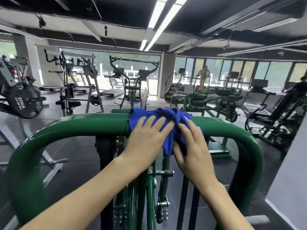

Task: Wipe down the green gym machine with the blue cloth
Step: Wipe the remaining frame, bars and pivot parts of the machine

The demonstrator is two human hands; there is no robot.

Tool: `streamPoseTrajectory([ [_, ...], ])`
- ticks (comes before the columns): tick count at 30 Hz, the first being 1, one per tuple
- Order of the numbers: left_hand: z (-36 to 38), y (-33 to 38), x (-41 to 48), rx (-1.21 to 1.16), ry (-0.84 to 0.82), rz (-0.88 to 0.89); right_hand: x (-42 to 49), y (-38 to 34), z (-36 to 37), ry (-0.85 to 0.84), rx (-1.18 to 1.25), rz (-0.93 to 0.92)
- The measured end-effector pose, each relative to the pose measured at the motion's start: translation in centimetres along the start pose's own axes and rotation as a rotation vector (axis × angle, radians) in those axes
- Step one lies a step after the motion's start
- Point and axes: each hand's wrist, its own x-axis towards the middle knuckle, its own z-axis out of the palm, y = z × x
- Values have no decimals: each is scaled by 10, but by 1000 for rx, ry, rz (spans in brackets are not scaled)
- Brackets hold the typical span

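Observation:
The green gym machine (79, 125) has a thick curved top bar arching across the middle of the view. A crumpled blue cloth (167, 114) is draped over the centre of that bar. My left hand (146, 138) lies flat on the cloth's left part, fingers straight, pressing it against the bar. My right hand (192, 146) rests on the cloth's right part; its fingers are extended over the fabric and slightly blurred. A fold of cloth hangs down between both hands.
A 20 kg weight plate (25, 102) sits on a machine at the left. More green machines (214, 98) and treadmills stand ahead. One person stands on a stair machine (203, 77) by the windows, another at the far right. A grey wall (290, 171) is close on my right.

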Motion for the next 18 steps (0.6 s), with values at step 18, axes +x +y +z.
streamPoseTrajectory([
  [18,-37,-104,68,-355,-660,-86,134,-37,15,-743,-269,302],
])
